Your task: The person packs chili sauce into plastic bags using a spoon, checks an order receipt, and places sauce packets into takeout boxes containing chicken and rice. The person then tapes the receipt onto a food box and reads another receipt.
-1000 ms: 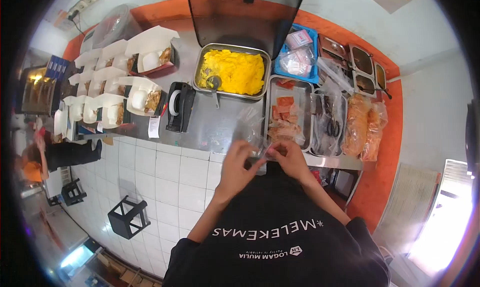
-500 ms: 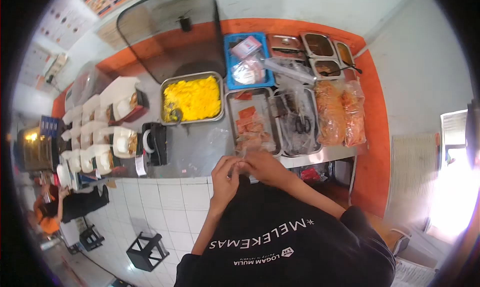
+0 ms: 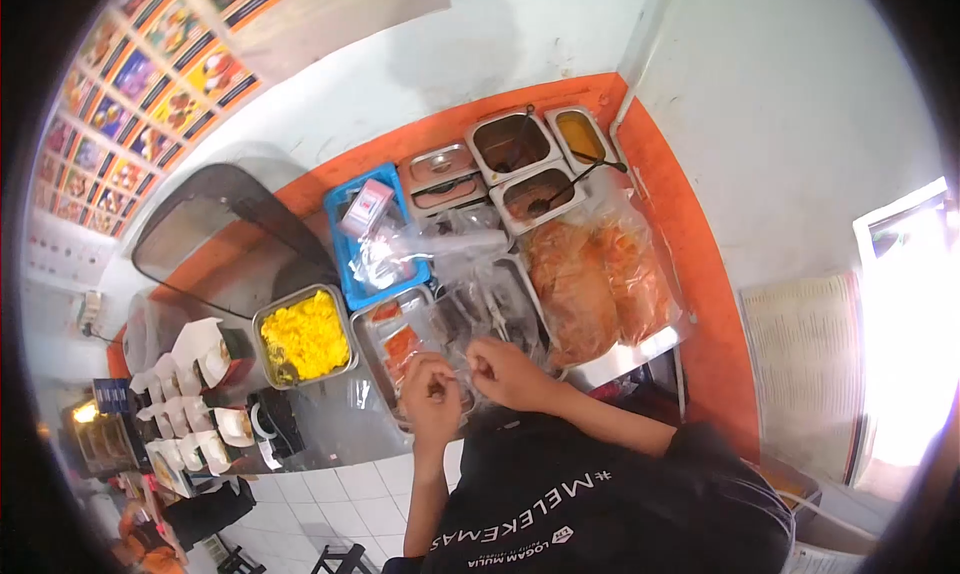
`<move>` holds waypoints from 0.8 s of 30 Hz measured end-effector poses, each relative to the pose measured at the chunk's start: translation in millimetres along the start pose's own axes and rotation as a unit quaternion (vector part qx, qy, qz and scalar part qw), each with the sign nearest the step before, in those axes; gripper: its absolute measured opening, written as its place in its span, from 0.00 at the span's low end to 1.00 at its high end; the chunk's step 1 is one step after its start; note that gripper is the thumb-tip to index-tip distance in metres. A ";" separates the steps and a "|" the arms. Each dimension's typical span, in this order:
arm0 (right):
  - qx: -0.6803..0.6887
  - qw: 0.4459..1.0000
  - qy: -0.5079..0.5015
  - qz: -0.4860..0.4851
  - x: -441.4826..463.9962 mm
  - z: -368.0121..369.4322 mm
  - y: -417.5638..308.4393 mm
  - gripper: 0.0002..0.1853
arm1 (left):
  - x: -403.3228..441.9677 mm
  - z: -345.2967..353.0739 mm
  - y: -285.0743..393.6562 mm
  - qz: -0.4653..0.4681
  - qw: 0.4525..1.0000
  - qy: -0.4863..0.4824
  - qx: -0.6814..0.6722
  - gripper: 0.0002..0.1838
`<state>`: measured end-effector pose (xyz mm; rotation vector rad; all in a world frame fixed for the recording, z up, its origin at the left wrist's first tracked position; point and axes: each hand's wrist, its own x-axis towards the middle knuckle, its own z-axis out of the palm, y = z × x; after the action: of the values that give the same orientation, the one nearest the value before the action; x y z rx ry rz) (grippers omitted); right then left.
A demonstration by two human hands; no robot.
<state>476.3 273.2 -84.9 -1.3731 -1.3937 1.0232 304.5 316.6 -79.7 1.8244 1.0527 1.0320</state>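
Observation:
My left hand is closed, its fingertips pinched together over the near edge of the metal tray with orange-red slices. Close beside it on the right, my right hand is also pinched closed, near a tray holding clear plastic bags and dark utensils. The hands are slightly apart. Clear plastic shows around the fingers, but what each hand grips is too small to make out.
Yellow food fills a tray. Behind stand a blue basket with packets and metal sauce containers. Bags of orange food lie right. Open food boxes and a black dispenser stand left. A person is at lower left.
The view has turned right, so the trays appear further left. My hands, together half a second ago, are now slightly apart and over the near edges of the trays.

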 end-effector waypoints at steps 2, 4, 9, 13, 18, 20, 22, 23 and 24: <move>0.023 0.999 0.024 0.013 13.4 -30.7 2.2 0.06 | 16.9 14.1 7.9 -0.044 0.998 -0.040 -0.023 0.11; 0.082 0.994 0.035 0.056 25.6 -55.5 9.0 0.06 | 40.4 32.2 19.4 -0.017 0.995 -0.101 -0.005 0.15; 0.227 0.966 -0.014 0.126 57.0 -118.4 47.5 0.07 | 76.7 67.7 11.1 -0.019 0.993 -0.116 -0.012 0.26; -0.064 0.886 0.440 0.130 100.8 -202.7 178.9 0.15 | 98.9 61.3 8.0 -0.062 0.996 -0.061 -0.034 0.31; -0.029 0.901 0.428 0.066 147.6 -267.3 218.5 0.17 | 102.0 55.3 -6.5 -0.088 0.990 -0.046 -0.096 0.38; 0.030 0.939 0.320 0.123 151.0 -269.8 206.3 0.14 | 96.0 54.6 -14.7 -0.120 0.985 -0.040 -0.114 0.40; 0.080 0.953 0.261 0.133 154.8 -256.3 185.1 0.12 | 93.8 53.0 -19.5 -0.148 0.983 -0.032 -0.107 0.41; 0.122 0.954 0.250 0.115 152.8 -247.6 173.3 0.10 | 93.8 51.9 -18.8 -0.146 0.983 -0.028 -0.104 0.40; 0.049 0.966 0.228 0.113 148.6 -245.1 176.2 0.10 | 94.1 50.3 -16.9 -0.144 0.984 -0.023 -0.100 0.40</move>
<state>761.4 420.6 -186.2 -1.5962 -0.8512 0.8341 376.2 397.0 -88.8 1.4783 1.1038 0.8826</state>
